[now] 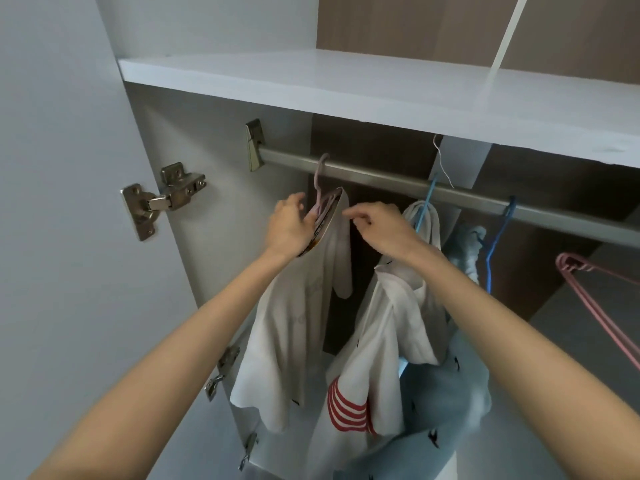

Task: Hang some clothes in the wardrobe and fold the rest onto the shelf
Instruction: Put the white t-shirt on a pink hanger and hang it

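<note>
head view: both bare arms reach up into the open wardrobe, under the white shelf (346,88). a white t-shirt (294,323) hangs on a pale pink hanger (320,188) whose hook sits over the metal rail (381,180), near the rail's left end.

the left hand (289,225) is at the shirt's collar, just below the hook. its fingers curl in on the collar fabric and the hanger's neck and grip them, with the thumb raised above.

the right hand (377,226) is on the other side of the shirt's shoulder. its index finger reaches to the edge of the fabric and the other fingers are loosely bent. whether it pinches the cloth or only touches it cannot be told.

to the right, 2 more garments hang on the rail: a striped shirt (349,407), white with red bands, on a light blue hanger (424,206), and a pale blue garment (446,410) by a blue hanger (495,244). a bare pink hanger (588,292) is at the far right. a metal hinge (162,199) joins the door (62,168) on the left.
</note>
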